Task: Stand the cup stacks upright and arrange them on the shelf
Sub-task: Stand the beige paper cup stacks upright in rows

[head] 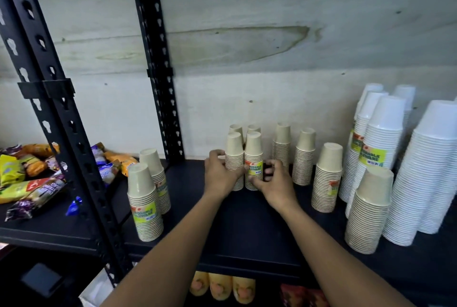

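Holding two beige cup stacks upright, side by side, near the back of the black shelf [247,222].
The left grip [218,174] is curled round the plain stack [234,158], and the right grip [274,183] is clamped on the foot of the labelled stack [254,156] touching it. Two more beige stacks [247,129] stand just behind, with others upright to either side. Tall white cup stacks [430,170] stand at far right, and snack packets [29,183] lie on the left.

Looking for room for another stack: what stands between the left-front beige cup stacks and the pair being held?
Nothing: in the head view that stretch is bare black shelf, crossed only by the left hand reaching the held cup stacks.
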Motion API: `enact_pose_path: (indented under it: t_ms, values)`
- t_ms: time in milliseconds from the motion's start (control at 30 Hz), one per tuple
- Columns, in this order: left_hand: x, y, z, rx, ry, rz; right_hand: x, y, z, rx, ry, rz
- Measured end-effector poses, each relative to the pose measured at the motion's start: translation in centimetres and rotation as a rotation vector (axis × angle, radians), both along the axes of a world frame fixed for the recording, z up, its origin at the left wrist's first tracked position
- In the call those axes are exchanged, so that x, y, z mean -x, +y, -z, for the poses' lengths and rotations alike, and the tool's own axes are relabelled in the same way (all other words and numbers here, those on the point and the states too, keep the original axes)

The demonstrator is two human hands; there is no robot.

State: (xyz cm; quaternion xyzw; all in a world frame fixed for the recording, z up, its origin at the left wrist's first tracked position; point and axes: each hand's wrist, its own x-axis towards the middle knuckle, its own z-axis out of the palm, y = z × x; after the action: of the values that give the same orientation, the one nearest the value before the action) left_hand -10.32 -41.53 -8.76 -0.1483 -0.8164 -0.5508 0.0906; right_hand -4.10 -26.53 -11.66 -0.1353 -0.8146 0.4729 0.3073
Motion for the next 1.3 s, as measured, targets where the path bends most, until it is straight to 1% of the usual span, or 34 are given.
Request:
enact_pose_path:
  t_ms: [133,233,333,400,467,533,600,667,767,1133,1300]
  values:
    - [-1.0,0.0,2.4,0.003,-0.078,0.061,0.0,0.1,0.9,0.023,-0.003,0.000]
    - [-1.2,0.0,3.1,-0.032,-0.093,0.049,0.2,0.1,1.3,-0.027,-0.018,-0.017]
    - [-1.3,0.1,3.4,0.042,-0.015,-0.065,0.3,-0.1,1.7,-0.059,-0.013,-0.009]
    - [-1.4,0.3,3.4,0.086,0.004,-0.117,0.2,-0.1,1.6,-0.074,-0.006,0.000]
    - [-1.5,0.6,3.4,0.138,0.006,-0.110,0.1,0.0,1.7,-0.070,0.007,-0.007]
    - [-1.4,0.7,3.5,0.193,0.019,-0.049,0.0,0.1,1.7,-0.071,0.013,0.005]
    - [-1.3,0.2,3.5,0.154,0.006,0.021,0.0,0.2,1.7,-0.079,0.004,0.013]
    - [-1.2,-0.3,3.5,0.090,-0.011,0.048,0.1,0.2,1.7,-0.087,-0.003,0.013]
    - [-0.8,-0.8,3.7,0.042,-0.029,0.021,0.0,0.2,1.8,-0.091,-0.001,0.015]
    - [0.4,0.1,4.1,0.018,-0.035,-0.082,0.1,0.2,1.9,-0.047,-0.004,0.012]
    - [0.6,0.2,4.2,0.009,-0.042,-0.091,0.1,0.2,1.8,-0.048,-0.014,0.005]
